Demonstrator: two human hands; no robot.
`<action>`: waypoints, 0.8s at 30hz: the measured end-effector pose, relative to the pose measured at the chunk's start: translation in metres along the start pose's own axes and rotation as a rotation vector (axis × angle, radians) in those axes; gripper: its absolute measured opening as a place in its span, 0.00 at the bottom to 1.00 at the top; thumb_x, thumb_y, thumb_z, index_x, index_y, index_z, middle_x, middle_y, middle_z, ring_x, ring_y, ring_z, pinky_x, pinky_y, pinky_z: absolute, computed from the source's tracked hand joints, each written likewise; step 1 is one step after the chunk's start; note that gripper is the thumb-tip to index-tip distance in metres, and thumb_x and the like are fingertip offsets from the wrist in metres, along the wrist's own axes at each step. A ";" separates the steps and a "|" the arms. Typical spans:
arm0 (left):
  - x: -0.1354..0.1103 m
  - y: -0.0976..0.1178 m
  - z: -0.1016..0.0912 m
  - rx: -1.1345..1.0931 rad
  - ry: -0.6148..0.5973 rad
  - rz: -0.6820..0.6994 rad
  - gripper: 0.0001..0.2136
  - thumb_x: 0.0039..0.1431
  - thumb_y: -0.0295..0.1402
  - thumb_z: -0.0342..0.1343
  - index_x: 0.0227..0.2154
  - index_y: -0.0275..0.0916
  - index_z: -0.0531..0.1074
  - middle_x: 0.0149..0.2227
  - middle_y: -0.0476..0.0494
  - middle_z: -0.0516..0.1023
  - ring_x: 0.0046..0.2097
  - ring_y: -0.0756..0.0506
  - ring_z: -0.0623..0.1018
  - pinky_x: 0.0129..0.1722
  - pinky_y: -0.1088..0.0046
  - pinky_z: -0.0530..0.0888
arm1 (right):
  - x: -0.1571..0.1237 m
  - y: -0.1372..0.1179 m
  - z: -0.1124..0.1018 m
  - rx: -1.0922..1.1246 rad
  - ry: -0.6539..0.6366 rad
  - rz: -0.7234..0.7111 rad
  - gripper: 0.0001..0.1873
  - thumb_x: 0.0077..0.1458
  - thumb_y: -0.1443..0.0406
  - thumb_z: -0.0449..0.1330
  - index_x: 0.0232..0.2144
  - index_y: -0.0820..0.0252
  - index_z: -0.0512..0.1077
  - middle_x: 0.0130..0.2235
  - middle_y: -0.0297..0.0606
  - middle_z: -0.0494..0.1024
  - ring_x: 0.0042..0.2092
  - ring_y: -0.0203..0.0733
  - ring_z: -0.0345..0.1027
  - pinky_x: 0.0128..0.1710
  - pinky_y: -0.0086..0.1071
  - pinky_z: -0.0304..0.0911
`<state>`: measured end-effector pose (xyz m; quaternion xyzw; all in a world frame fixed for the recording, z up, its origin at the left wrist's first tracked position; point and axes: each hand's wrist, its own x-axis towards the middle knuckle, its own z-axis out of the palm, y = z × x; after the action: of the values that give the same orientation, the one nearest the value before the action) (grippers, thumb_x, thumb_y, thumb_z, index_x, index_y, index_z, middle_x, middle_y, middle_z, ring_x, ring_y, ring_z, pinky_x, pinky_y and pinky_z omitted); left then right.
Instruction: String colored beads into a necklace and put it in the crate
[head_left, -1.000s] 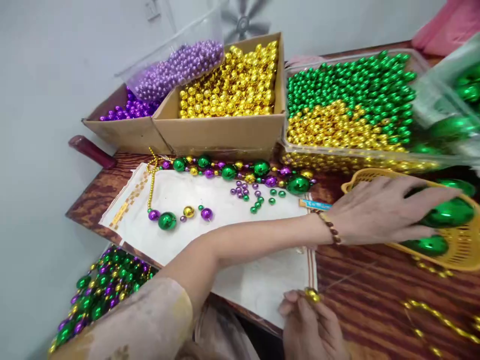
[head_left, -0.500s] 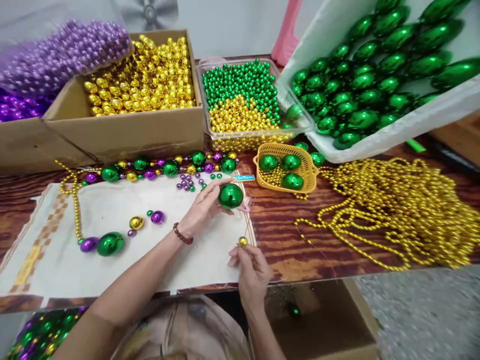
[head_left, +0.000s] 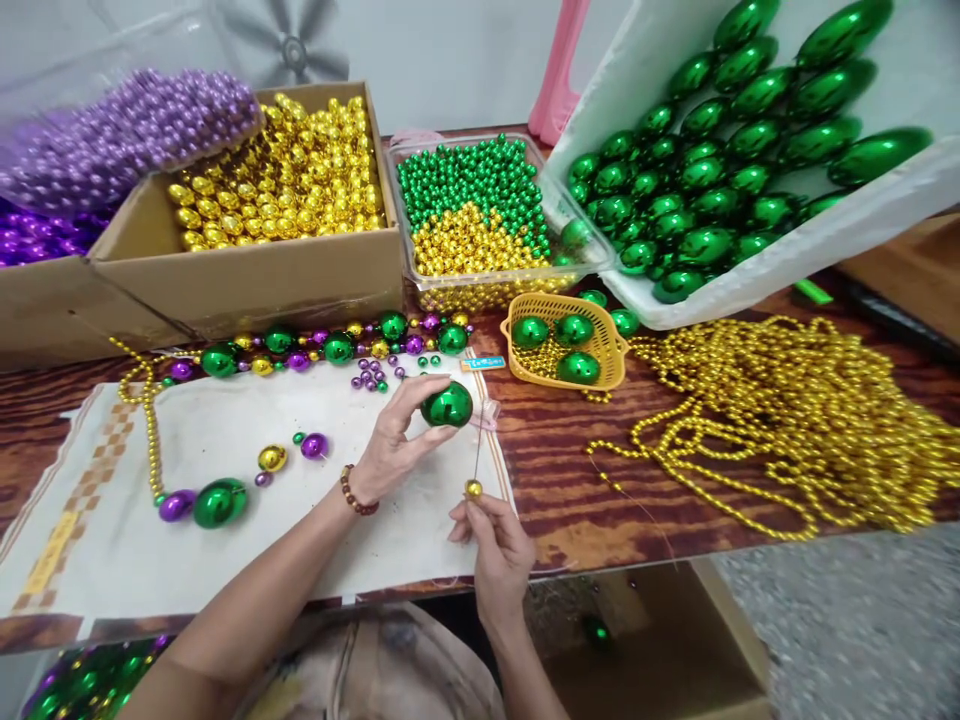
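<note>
My left hand (head_left: 396, 440) grips a large shiny green bead (head_left: 448, 404) between thumb and fingers, above the white cloth (head_left: 300, 550). Below and to the right, my right hand (head_left: 499, 540) pinches a thin needle (head_left: 478, 440) that points upward. A small gold bead (head_left: 473, 488) sits on the needle just above the fingertips. The needle's tip is close to the green bead but apart from it. On the cloth lie a gold bead (head_left: 272, 458), a purple bead (head_left: 314, 446) and smaller ones. A strand end holds a purple bead (head_left: 177, 505) and a large green bead (head_left: 220, 503).
A beaded strand (head_left: 339, 348) runs along the cloth's back edge. Behind stand a cardboard box (head_left: 247, 275) of gold beads, a clear tub (head_left: 510, 275) and a white foam box (head_left: 795, 240). A yellow basket (head_left: 566, 378) and piled gold bead strings (head_left: 795, 430) lie at right.
My left hand has turned the green bead slightly and drawn it a little left. The needle with the gold bead now stands more upright in view. The whole view has shifted slightly.
</note>
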<state>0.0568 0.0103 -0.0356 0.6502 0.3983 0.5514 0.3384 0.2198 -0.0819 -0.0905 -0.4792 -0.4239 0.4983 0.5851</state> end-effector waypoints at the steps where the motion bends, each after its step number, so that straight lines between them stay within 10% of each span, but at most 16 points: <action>1: 0.000 0.001 -0.001 -0.001 0.001 -0.002 0.22 0.61 0.31 0.62 0.58 0.49 0.69 0.57 0.41 0.72 0.59 0.41 0.70 0.60 0.60 0.67 | -0.001 0.001 0.000 -0.001 -0.007 0.003 0.07 0.63 0.64 0.60 0.34 0.59 0.76 0.29 0.35 0.79 0.24 0.33 0.70 0.25 0.26 0.66; 9: 0.024 0.014 -0.008 -0.446 0.210 -0.317 0.18 0.58 0.39 0.63 0.51 0.46 0.72 0.50 0.42 0.77 0.50 0.44 0.77 0.47 0.67 0.76 | -0.006 -0.006 -0.008 -0.103 -0.121 -0.025 0.07 0.64 0.66 0.59 0.35 0.58 0.76 0.28 0.33 0.78 0.25 0.34 0.70 0.26 0.26 0.66; 24: 0.033 0.032 -0.015 -0.710 0.148 -0.472 0.19 0.57 0.42 0.65 0.49 0.46 0.71 0.48 0.43 0.78 0.49 0.41 0.81 0.46 0.64 0.77 | -0.006 -0.003 -0.004 -0.168 -0.155 0.002 0.09 0.65 0.64 0.58 0.35 0.60 0.76 0.28 0.35 0.78 0.25 0.36 0.70 0.26 0.29 0.64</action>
<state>0.0488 0.0249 0.0094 0.3431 0.3449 0.6069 0.6284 0.2233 -0.0885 -0.0887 -0.4870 -0.5077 0.4971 0.5080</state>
